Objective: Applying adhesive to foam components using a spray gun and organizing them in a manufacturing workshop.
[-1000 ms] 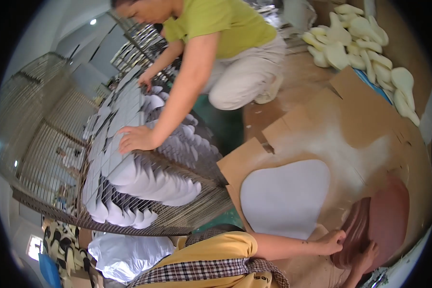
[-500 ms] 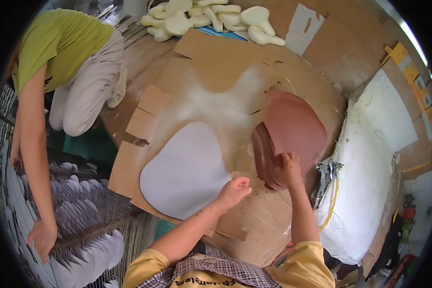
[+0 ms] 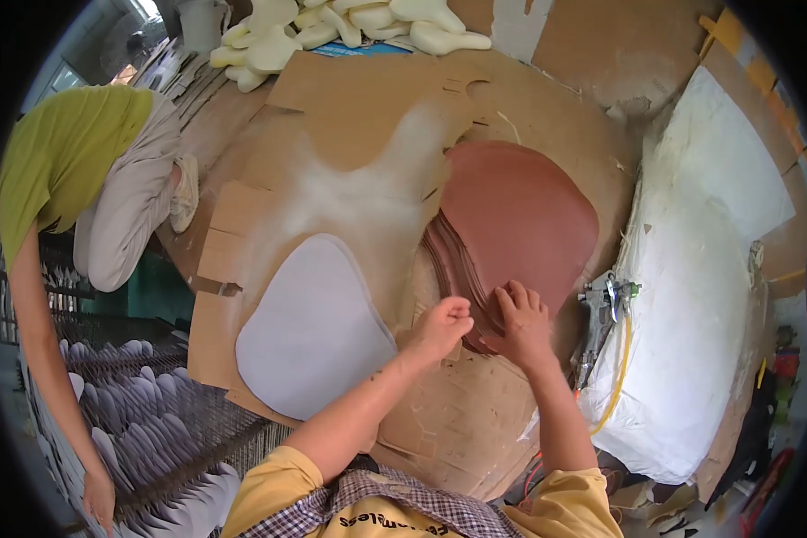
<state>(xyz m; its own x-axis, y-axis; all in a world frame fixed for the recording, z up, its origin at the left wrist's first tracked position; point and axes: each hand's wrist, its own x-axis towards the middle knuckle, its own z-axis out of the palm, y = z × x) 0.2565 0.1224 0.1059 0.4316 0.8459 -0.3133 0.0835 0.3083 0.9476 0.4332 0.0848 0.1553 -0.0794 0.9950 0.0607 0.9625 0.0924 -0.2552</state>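
A stack of red-brown, saddle-shaped sheets (image 3: 529, 202) lies on the cardboard, its left edges fanned out in layers. My right hand (image 3: 523, 325) rests on the near end of this stack, fingers spread over the top sheet. Close by on the left, my left hand (image 3: 441, 328) hovers at the fanned edges with its fingers curled in; I see nothing in them. Left of that, a pale grey sheet of similar shape (image 3: 309, 327) lies flat on cardboard (image 3: 377, 108) marked with whitish overspray. A second edge shows along its upper right side.
A spray gun (image 3: 605, 309) with a yellow hose (image 3: 620, 377) hangs beside a white-covered bundle (image 3: 699, 296) at right. Cream foam saddle shapes (image 3: 439, 25) are heaped at the back. At left a co-worker (image 3: 72, 170) reaches down by wire racks of grey pieces (image 3: 152, 421).
My left hand has come nearer the red-brown stack. My right hand has gone from curled to spread on the top sheet. The co-worker's arm reaches lower, and the whole view has shifted.
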